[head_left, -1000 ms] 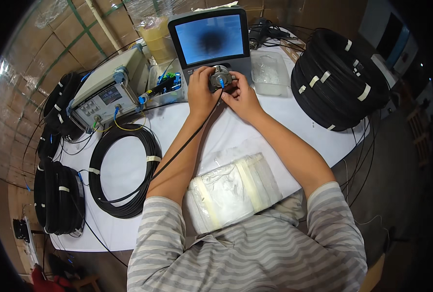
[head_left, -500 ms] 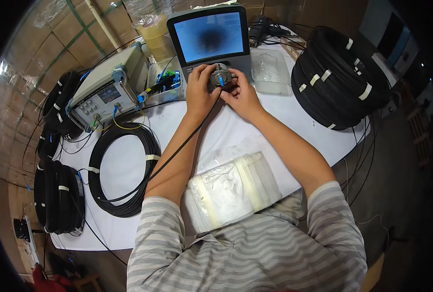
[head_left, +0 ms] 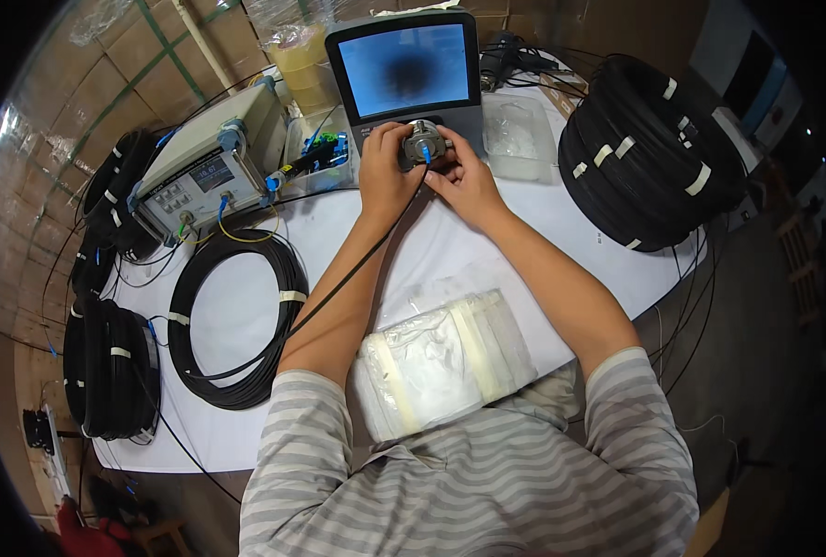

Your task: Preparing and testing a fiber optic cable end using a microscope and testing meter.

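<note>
A white worktop fills the middle of the view, its far edge crowded and its near part mostly bare. At the back stands a grey inspection unit with a lit bluish screen showing a dark blot. Just below the screen sits a round metal port, and both hands meet there. The left hand curls its fingers around the port's left side; the right hand pinches a small blue connector at the port, fingers closed narrowly on it. From the connector a thin black cable runs back along the left forearm to a black coil lying flat on the worktop's left part.

Left of the unit stands a beige meter with a small display and buttons (a yellow lead and blue plugs hang at its front). A clear plastic tub sits right of the unit. A thick stack of black coils, banded with white tape, occupies the right end. A packet of white wipes lies at the near edge, against the person's striped shirt.

More black coils hang off the left edge. Behind the worktop the wall is brown cardboard-like panelling with green strips; the floor at right is dark.
</note>
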The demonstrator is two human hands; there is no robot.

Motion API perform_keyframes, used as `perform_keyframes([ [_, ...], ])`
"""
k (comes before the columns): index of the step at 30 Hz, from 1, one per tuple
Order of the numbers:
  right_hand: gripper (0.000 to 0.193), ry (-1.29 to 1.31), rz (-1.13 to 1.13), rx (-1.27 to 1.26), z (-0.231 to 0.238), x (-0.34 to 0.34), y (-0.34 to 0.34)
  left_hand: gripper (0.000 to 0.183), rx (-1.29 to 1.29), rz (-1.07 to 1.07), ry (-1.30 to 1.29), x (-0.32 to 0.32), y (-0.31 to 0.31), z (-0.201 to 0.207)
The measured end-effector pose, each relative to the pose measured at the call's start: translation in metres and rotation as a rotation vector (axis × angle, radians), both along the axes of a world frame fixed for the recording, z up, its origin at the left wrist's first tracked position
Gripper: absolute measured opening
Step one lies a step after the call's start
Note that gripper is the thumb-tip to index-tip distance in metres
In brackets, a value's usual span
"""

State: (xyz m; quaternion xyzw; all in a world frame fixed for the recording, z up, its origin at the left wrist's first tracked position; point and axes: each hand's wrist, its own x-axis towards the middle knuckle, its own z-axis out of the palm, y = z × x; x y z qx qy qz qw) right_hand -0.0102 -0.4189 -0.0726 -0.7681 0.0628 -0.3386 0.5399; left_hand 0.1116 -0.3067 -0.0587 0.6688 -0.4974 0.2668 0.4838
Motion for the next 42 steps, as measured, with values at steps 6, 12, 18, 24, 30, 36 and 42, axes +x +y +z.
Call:
perform_keyframes([
  [6, 0.073, -0.018, -0.005, -0.012, -0.0046, 0.0010, -0.0041, 0.064, 0.021, 0.009, -0.053, -0.0020, -0.0003, 0.0035],
  [12, 0.069, -0.027, -0.022, -0.033, -0.0033, 0.0028, -0.0030, 0.063, 0.016, -0.007, -0.032, -0.0009, -0.0012, 0.0041],
  [18, 0.069, -0.034, -0.021, -0.031, -0.0051, 0.0030, -0.0027, 0.063, -0.007, 0.006, -0.041, 0.0013, -0.0034, -0.0014],
  [24, 0.069, -0.015, -0.012, -0.031, -0.0073, 0.0027, -0.0038, 0.066, -0.011, -0.006, -0.039, -0.0021, 0.0011, 0.0025],
  [30, 0.070, -0.018, 0.005, -0.032, -0.0074, 0.0035, -0.0023, 0.066, 0.018, -0.017, -0.070, 0.0011, 0.0041, 0.0022],
  [36, 0.069, -0.007, -0.013, -0.029, -0.0072, 0.0035, -0.0029, 0.064, 0.022, -0.040, -0.030, -0.0004, 0.0027, 0.0039],
  [42, 0.068, -0.024, -0.003, -0.036, -0.0025, 0.0035, -0.0004, 0.060, 0.009, -0.002, -0.018, 0.0003, -0.0002, 0.0015],
])
